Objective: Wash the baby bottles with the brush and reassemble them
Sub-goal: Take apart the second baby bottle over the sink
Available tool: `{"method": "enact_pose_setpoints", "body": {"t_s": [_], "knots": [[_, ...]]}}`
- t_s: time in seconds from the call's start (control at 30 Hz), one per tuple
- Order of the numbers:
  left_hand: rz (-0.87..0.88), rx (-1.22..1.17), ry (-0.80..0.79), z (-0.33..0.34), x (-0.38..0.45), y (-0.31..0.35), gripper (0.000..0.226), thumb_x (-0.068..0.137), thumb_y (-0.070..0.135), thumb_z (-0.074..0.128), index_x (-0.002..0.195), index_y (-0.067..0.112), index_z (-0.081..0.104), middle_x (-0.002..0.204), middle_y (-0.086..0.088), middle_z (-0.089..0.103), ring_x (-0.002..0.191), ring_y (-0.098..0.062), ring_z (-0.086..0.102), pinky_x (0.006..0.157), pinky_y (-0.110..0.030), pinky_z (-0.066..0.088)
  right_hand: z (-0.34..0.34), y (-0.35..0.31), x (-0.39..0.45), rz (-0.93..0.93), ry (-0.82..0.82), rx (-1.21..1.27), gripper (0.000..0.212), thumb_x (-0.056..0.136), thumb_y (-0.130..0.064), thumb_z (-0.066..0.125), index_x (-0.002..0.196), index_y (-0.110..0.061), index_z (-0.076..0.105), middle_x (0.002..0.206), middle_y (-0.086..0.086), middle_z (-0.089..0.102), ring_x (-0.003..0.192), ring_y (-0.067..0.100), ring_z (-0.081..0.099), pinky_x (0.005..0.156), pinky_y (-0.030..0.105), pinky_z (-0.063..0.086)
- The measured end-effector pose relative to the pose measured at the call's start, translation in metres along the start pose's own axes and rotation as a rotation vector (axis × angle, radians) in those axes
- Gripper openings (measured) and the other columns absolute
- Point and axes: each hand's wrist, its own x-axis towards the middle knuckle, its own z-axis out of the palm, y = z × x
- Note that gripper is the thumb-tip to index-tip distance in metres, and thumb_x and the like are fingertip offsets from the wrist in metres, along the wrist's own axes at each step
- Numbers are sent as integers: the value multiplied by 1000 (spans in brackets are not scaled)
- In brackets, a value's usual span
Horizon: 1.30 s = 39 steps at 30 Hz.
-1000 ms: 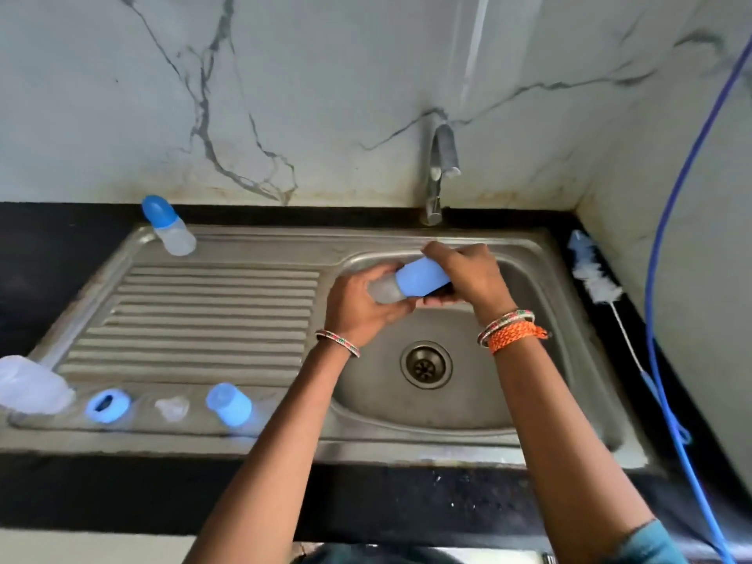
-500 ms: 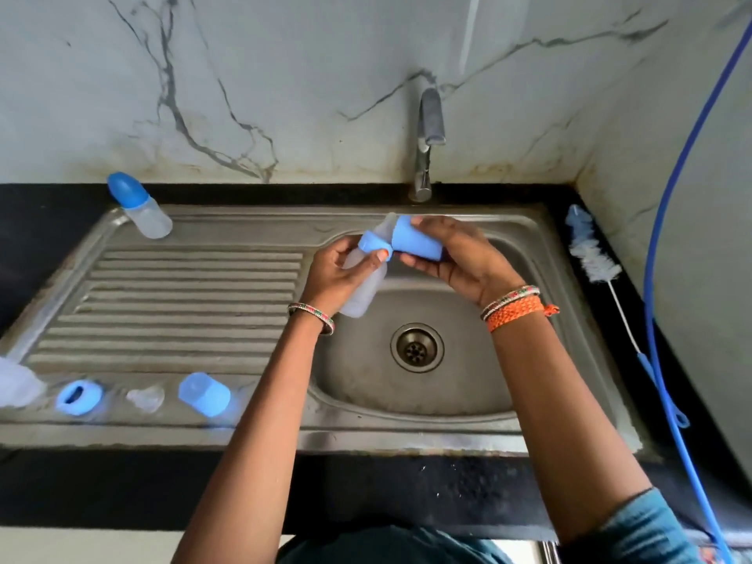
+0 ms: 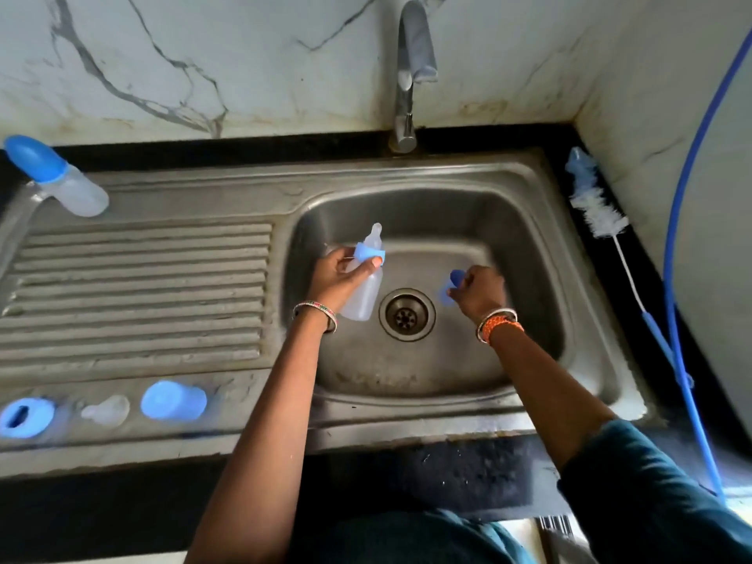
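While both hands sit over the sink basin [image 3: 529, 238] mid-frame, the left hand [image 3: 339, 274] has its fingers wrapped round a clear bottle [image 3: 364, 295] at the blue collar, teat pointing toward the top of the frame and base hanging down just left of the drain [image 3: 407, 314]. Right of the drain, the right hand [image 3: 480, 293] is curled round a blue cap [image 3: 451, 287], only partly peeking out and a bit blurry, so can't say much more about the grip.

Loose parts are lined up along the lower left of the frame on the sink's front ledge: a blue ring [image 3: 25, 417] at the far left, a clear teat [image 3: 106, 409] beside it, then another blue cap [image 3: 173, 400] lying on its side. Upper left, a second bottle [image 3: 57, 181] with its blue cap on lies tilted at the back corner of the ribbed drainboard [image 3: 134, 295].

Over on the right edge of the frame, the bottle brush [image 3: 596, 209] lies on the black counter [image 3: 468, 474] next to the basin, bristles toward the wall, well away from both hands. A blue hose [image 3: 671, 246] runs down alongside it. Tap [image 3: 409, 71] is at top centre, no water visible.
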Motion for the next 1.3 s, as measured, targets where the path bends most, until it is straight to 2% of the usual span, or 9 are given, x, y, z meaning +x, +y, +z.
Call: {"method": "enact_pose_setpoints", "body": {"t_s": [0.13,0.5,0.6,0.67,0.77,0.87,1.0,1.13,1.3], "knots": [[5,28,3,5,8,-2,34,75,30,78,103,16,66,103,-1,69,95,-14,61,86,-26,47,11,15,10,-10,-77,-256,40,84,-21,69,116,1,58,119,21,57,108,37,56,87,36,46],[51,48,4,6,1,-5,33,72,33,80,99,21,64,100,3,68,95,-11,60,87,-27,46,15,40,4,-1,-121,-430,37,88,-21,65,116,0,56,122,22,53,110,39,55,90,40,47],[89,90,-18,11,-6,-5,44,65,41,78,100,19,64,101,2,68,94,-11,60,84,-24,46,5,35,-5,27,-195,-541,49,85,-36,65,122,-6,55,127,18,49,115,37,51,90,41,46],[119,120,-5,15,-9,-5,50,60,46,79,99,20,64,100,4,67,92,-9,59,81,-19,45,-8,13,-15,44,-66,-575,56,80,-50,62,118,-9,59,125,15,51,115,36,50,88,41,45],[204,141,39,22,-14,4,43,67,28,84,102,14,64,95,6,64,82,3,56,74,-10,40,-33,-35,-35,4,133,-199,42,77,-52,57,95,-16,67,104,10,66,96,32,61,80,36,48],[370,231,94,30,-22,27,43,67,25,84,103,12,65,90,5,67,75,6,57,66,-7,39,-48,-84,-59,-23,-201,404,45,81,-60,57,90,-16,65,80,5,71,64,18,63,56,26,48],[639,493,204,31,-29,51,48,66,35,73,107,13,66,99,-6,71,90,-23,65,74,-28,47,-37,-110,-78,-162,-194,482,39,79,-59,64,81,-20,60,64,-5,57,50,7,52,46,22,40],[716,558,80,13,-33,64,97,52,55,80,131,9,47,118,-9,62,105,-24,60,87,-33,49,-47,-116,-74,-165,-46,635,35,79,-54,66,75,-20,63,66,-6,64,56,7,60,51,26,46],[818,627,207,-1,-38,66,62,61,32,84,112,11,55,105,-8,62,91,-25,60,74,-30,46,-67,-124,-74,-102,-202,599,39,81,-54,60,78,-15,59,56,-1,48,42,10,39,44,21,29]]}}
